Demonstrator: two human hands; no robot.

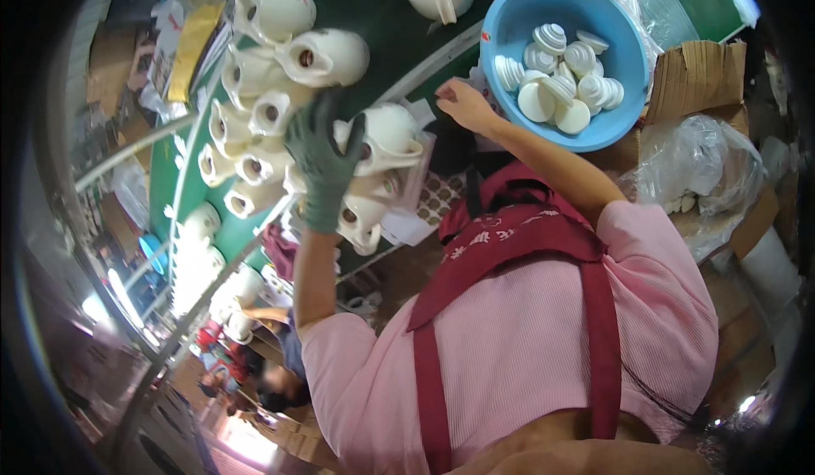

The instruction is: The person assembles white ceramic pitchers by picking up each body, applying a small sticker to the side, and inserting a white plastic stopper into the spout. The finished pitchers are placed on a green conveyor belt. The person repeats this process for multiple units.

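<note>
My left hand point(324, 157), in a grey-green glove, reaches over a cluster of glossy white ceramic jugs. Its thumb and fingers are spread apart, and no object shows in its grasp. Just beyond the glove one jug point(331, 57) lies on its side. Another white jug point(386, 134) is to the glove's right, with a further jug point(361, 216) below. My bare right hand point(463, 103) is raised left of a blue basin point(497, 38), fingers curled in; whatever they may hold is hidden. White ceramic lids point(560, 84) lie piled in the basin.
Several more jugs point(255, 118) crowd the green conveyor point(399, 46) at left, beside a metal rail. Torn cardboard point(696, 80) and a clear plastic bag point(700, 165) are at right. A co-worker point(284, 373) is at lower left, along the line.
</note>
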